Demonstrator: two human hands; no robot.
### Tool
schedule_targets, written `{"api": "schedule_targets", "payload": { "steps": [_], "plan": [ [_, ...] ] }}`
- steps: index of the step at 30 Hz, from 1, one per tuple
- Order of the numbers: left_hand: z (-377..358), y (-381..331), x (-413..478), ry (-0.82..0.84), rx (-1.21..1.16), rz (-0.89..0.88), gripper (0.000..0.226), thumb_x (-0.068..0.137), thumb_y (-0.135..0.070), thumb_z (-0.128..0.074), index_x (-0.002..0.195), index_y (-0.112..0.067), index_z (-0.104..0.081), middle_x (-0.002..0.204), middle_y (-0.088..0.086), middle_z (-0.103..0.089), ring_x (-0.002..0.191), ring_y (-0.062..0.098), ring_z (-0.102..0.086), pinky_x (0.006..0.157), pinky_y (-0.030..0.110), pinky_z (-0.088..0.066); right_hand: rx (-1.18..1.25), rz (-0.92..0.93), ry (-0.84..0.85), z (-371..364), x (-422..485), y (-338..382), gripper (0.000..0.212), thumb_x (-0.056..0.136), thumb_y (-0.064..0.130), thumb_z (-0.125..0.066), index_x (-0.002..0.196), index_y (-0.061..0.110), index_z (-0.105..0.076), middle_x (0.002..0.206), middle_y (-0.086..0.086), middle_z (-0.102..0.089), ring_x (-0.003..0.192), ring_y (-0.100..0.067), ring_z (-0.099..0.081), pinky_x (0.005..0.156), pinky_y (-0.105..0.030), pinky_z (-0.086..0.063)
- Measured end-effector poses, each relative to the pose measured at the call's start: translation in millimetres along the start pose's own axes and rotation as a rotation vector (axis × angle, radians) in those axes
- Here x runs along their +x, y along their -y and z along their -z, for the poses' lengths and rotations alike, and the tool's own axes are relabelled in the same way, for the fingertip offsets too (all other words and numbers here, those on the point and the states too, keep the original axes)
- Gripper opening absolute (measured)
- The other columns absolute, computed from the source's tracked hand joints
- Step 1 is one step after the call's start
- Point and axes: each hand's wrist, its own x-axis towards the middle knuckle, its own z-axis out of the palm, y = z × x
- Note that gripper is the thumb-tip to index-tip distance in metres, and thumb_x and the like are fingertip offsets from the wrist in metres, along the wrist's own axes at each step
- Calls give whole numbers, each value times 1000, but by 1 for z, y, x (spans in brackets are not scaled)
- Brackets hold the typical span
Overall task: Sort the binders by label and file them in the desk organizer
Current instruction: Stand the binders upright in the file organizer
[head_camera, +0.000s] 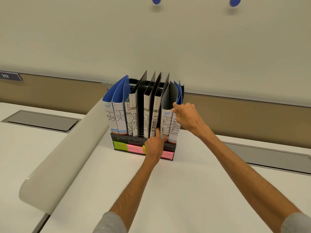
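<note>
The left hand (154, 146), reaching over the white table (168, 190), grips the foot of the inner ADMIN binder (165, 122), thumb up and fingers curled, and covers part of the sticky labels (120, 145) on the desk organizer (127, 140). Just beyond and to its right, the right hand (186, 116) pinches the top corner of the outer ADMIN binder (175, 130). Left of both hands, 2 FINANCE binders (147, 120), 2 SPORTS binders (133, 121) and 2 HR binders (110, 118) stand upright in the organizer.
</note>
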Motion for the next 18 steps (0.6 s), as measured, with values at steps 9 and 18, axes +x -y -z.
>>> {"api": "schedule_targets", "payload": {
  "steps": [9, 18],
  "plan": [
    [-8, 6, 3, -28, 19, -10, 51, 95, -59, -39, 120, -15, -48, 88, 12, -71, 77, 34, -67, 58, 36, -43, -34, 2, -52, 25, -2, 6, 17, 97, 9, -46, 81, 9, -50, 92, -16, -71, 74, -28, -59, 75, -35, -53],
    [-4, 3, -3, -1, -42, -22, 65, 83, -73, -49, 101, -11, -54, 91, 8, -70, 79, 32, -67, 65, 38, -51, 381, -120, -353, 112, 66, 10, 26, 88, 35, -62, 88, 13, -76, 71, 3, -73, 56, -2, -67, 71, -23, -57]
  ]
}}
